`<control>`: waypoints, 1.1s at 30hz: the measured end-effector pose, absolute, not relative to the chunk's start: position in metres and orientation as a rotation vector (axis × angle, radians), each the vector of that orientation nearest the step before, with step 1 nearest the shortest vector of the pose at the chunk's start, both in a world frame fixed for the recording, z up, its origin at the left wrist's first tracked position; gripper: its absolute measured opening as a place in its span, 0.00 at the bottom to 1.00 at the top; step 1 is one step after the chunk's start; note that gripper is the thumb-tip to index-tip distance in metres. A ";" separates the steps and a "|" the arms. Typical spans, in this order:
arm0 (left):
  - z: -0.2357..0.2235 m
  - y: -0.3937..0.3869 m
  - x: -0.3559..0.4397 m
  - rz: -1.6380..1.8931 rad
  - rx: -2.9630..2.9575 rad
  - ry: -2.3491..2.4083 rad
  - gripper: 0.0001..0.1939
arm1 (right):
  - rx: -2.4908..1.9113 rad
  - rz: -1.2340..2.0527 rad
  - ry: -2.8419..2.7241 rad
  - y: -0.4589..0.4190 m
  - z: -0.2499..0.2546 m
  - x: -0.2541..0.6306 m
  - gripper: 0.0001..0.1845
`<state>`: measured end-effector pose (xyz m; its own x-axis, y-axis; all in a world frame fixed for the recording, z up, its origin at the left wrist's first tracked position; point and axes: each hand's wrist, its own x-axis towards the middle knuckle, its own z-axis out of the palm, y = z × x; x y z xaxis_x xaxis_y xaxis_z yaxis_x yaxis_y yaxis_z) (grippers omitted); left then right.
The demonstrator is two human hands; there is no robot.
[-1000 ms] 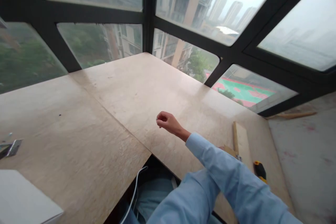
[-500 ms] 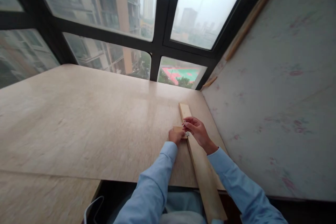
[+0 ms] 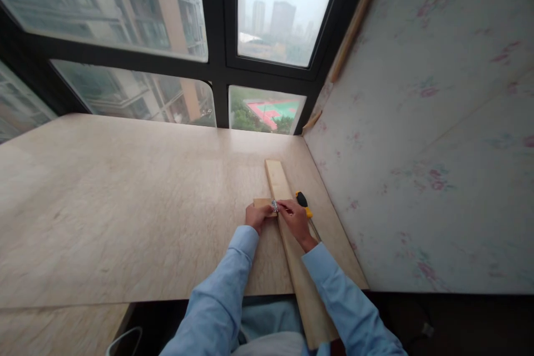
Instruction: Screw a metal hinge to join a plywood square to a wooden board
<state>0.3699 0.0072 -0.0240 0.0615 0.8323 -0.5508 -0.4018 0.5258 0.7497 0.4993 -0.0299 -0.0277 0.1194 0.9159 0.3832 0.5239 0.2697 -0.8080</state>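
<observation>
A long pale wooden plank [image 3: 292, 258] lies on the tabletop and sticks out past its near edge. Against its left side sits a short wooden block [image 3: 261, 202], gripped by my left hand [image 3: 258, 216], thumb toward a small silver metal fitting [image 3: 274, 206] that looks like a hinge. The fitting spans the block and plank. My right hand [image 3: 295, 219] is at the fitting's right side, fingertips pinched together; whatever they hold is too small to name. Just beyond that hand lies a screwdriver [image 3: 302, 200] with a black and yellow handle, partly hidden by it.
The marbled beige tabletop [image 3: 125, 206] reaches to dark-framed windows [image 3: 219, 75]. A flower-patterned wall [image 3: 417, 178] closes off the right side. A white cable [image 3: 125, 335] loops below the near edge at the left.
My right hand has lowered from above the fitting onto its right side. The view has swung to the right, and the screwdriver beside the plank now shows.
</observation>
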 end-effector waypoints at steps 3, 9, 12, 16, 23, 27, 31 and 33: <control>-0.023 0.006 0.370 0.992 0.440 1.157 0.17 | -1.348 0.459 -1.601 -0.031 -0.030 0.499 0.10; -0.025 0.006 0.371 1.009 0.442 1.154 0.17 | -1.331 0.454 -1.700 -0.033 -0.030 0.501 0.11; -0.025 0.007 0.372 1.015 0.432 1.149 0.16 | -1.327 0.465 -1.694 -0.034 -0.029 0.501 0.11; -0.023 0.006 0.372 1.003 0.423 1.159 0.16 | -1.327 0.463 -1.682 -0.034 -0.029 0.500 0.11; -0.025 0.004 0.376 1.043 0.414 1.158 0.18 | -1.360 0.428 -1.758 -0.033 -0.032 0.500 0.12; -0.030 0.004 0.378 1.063 0.402 1.128 0.19 | -1.382 0.432 -1.794 -0.033 -0.028 0.502 0.13; -0.034 0.005 0.378 1.063 0.423 1.137 0.17 | -1.375 0.493 -1.869 -0.032 -0.021 0.508 0.16; -0.036 0.006 0.379 1.071 0.427 1.151 0.17 | -1.364 0.537 -1.927 -0.031 -0.016 0.511 0.17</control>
